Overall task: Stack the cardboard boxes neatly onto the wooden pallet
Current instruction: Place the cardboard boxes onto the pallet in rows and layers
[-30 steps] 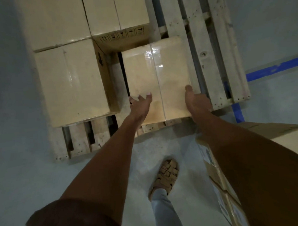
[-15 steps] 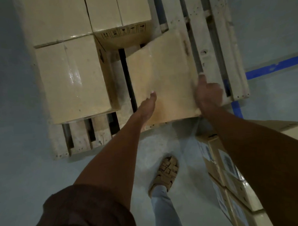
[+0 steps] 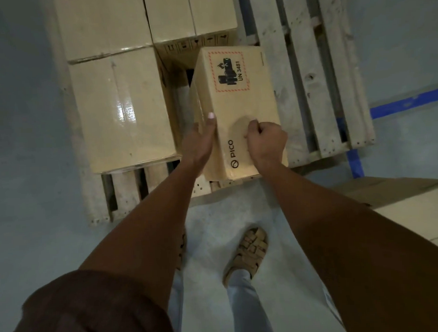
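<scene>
A: Box (image 3: pixel 238 110) position first. Where does it sit?

B: On the wooden pallet (image 3: pixel 307 88), at the near edge, just right of the tall stack of boxes (image 3: pixel 119 107). A dark gap separates it from that stack. Its far end is close to the rear box (image 3: pixel 190 20) with handling symbols on its side; cannot tell if they touch.

A: Markings?

B: Upward face carries a red-bordered label reading "UN 3481" at the far end and "PICO" printed near the front edge. Left side face looks glossy, tape or film.

A: Hands?

B: Left hand (image 3: pixel 199 141) lies flat along the box's left top edge, fingers extended and together, thumb tip on the upward face. Not closed around anything; pressing or steadying only. Right hand (image 3: pixel 266 139) rests on the near right part of the upward face, fingers curled under into a loose fist, knuckles against the cardboard. No grasp visible.

A: Surroundings?

B: Bare pallet slats to the right of the box. Blue tape (image 3: pixel 404 102) on the floor beyond the pallet's right corner. Another cardboard box (image 3: pixel 413 203) at right edge, off the pallet. Sandal (image 3: pixel 250 251) on the grey floor (image 3: pixel 28 197) below, pale trouser leg above it. Dark sleeve (image 3: pixel 89 309) on the left arm.
</scene>
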### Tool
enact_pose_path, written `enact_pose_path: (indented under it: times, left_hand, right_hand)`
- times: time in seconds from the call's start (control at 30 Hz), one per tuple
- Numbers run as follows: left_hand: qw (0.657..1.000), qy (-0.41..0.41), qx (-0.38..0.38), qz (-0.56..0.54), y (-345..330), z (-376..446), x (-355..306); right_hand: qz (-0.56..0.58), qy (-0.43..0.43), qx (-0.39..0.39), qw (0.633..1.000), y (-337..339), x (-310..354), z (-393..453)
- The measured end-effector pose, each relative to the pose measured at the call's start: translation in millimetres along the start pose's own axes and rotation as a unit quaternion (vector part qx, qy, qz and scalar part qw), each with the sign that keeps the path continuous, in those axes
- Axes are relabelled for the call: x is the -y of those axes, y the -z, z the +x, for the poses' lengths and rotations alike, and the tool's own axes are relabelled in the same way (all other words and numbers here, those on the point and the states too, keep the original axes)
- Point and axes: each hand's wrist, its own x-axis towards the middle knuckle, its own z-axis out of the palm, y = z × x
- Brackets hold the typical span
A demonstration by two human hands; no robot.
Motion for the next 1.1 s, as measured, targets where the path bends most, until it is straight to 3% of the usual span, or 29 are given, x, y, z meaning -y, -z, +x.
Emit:
enact_pose_path:
  times: [0.27,0.43,0.53,0.73,1.1]
  left_hand:
    - [1.0,-0.004,-0.029,-0.009,10.0,1.7,10.1]
    - [1.0,-0.011,-0.014,0.013,0.3,4.7,6.9]
    - [0.999,-0.012,-0.019,0.025,-13.3,8.3,6.8]
    - [0.999,0.006,-0.015,0.043,-33.5,15.0,7.7]
    - [0.986,0.149,0.057,-0.041,-54.2,38.4,22.0]
  right_hand:
    - [0.006,-0.001,0.011,1.0,-11.6,14.0,-12.4]
    - [-0.039,-0.012,-0.037,0.998,-7.9,16.4,-13.4]
    - [-0.121,0.03,-0.073,0.989,-7.8,12.6,-10.3]
    - [-0.127,0.011,-0.051,0.991,5.4,-1.3,13.9]
    - [-0.121,-0.027,-0.018,0.992,34.6,-38.3,65.2]
